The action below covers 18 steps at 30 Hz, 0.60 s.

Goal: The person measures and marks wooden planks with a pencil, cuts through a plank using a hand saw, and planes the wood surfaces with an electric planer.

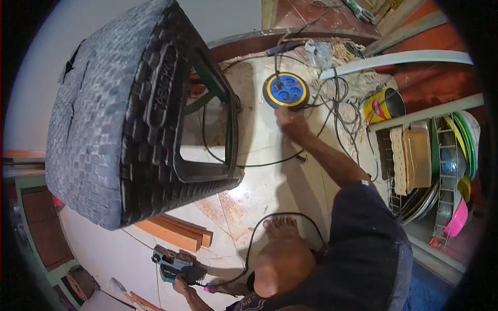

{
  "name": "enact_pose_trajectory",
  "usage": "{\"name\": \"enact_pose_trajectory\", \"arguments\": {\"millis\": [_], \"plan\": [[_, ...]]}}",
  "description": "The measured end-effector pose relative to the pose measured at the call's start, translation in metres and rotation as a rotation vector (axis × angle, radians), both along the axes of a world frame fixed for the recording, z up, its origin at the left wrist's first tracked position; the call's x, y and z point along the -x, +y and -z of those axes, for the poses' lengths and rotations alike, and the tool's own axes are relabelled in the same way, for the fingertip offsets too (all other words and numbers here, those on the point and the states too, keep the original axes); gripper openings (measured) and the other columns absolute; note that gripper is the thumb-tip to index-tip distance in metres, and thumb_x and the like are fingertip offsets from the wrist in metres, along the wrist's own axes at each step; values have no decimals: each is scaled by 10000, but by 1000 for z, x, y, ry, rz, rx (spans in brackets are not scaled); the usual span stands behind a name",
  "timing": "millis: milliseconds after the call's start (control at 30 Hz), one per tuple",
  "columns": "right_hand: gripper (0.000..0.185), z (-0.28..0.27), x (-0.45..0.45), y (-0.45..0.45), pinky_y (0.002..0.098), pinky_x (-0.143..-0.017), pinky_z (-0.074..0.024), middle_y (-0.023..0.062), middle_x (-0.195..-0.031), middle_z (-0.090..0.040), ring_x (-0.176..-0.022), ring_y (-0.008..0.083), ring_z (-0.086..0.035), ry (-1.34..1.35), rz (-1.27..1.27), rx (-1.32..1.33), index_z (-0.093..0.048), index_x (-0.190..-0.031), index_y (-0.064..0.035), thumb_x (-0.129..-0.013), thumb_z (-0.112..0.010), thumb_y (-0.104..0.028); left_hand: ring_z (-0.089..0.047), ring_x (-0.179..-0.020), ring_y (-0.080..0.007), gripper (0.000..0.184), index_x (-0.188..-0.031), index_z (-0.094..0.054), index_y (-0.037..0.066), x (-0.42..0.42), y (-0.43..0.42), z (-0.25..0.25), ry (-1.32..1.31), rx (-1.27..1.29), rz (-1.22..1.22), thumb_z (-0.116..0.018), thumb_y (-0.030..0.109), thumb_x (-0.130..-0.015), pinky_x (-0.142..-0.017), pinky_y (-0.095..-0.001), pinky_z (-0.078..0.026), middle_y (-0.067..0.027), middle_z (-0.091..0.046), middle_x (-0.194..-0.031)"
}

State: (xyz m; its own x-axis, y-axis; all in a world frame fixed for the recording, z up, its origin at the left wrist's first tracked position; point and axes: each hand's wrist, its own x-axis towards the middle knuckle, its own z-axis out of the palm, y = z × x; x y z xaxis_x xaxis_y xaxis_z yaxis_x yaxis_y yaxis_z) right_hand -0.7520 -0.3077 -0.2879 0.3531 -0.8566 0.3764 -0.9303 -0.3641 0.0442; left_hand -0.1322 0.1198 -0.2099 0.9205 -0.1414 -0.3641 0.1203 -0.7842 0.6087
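My right hand [289, 123] is stretched forward, its fingers curled at the near rim of a round extension cord reel [286, 93] with a blue socket face and a yellow ring. A dark plug seems to sit in one of the sockets. Low on the left, my left hand [181, 285] is closed on the rear of an electric planer [177, 265], black and teal, which rests on the floor. The planer's black cable [248, 243] loops past my bare foot [281, 228]. Two wooden pieces [174, 231] lie just beyond the planer.
A black woven-pattern plastic stool [104, 119] looms close on the left. Loose cable [340, 103] lies tangled right of the reel, near a yellow tin [384, 105]. A dish rack [446, 171] stands at right. Wood dust [228, 210] covers parts of the tiled floor.
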Motion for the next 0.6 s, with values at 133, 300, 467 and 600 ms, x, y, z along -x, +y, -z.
{"name": "enact_pose_trajectory", "arguments": {"millis": [133, 300, 467, 600], "plan": [[123, -30, -29, 40, 486, -643, -540, 120, -865, -583, -721, 327, -656, -450, 39, -65, -620, -1006, -71, -891, -634, -110, -668, -706, -265, 223, -839, -661, -72, -13, 20, 1, 43, 39, 65, -686, 113, -716, -624, -397, -551, -130, -671, -828], [315, -56, 93, -35, 457, -849, -547, 221, -1111, -622, -960, 367, -655, -426, 430, 394, -619, -1150, -12, -891, -632, -191, -617, -768, -238, 336, -968, -661, -80, -24, 19, 4, 167, 46, 79, -717, 69, -672, -721, -363, -523, -84, -651, -906], [408, -67, 165, -110, 506, -895, -557, 290, -1251, -588, -1075, 441, -661, -167, 963, -245, -597, -1271, 9, -906, -561, -172, -646, -809, -243, 424, -1055, -646, -100, -29, 20, 8, 113, -28, 198, -728, 97, -689, -777, -367, -540, -161, -690, -1021], [411, -87, 165, -104, 515, -895, -557, 293, -1284, -567, -1076, 470, -661, -283, 954, -496, -597, -1267, 16, -911, -565, -187, -676, -895, -323, 541, -1162, -587, -96, -27, 22, 11, -67, -270, 257, -728, 160, -707, -836, -416, -547, -218, -679, -1069]]}}
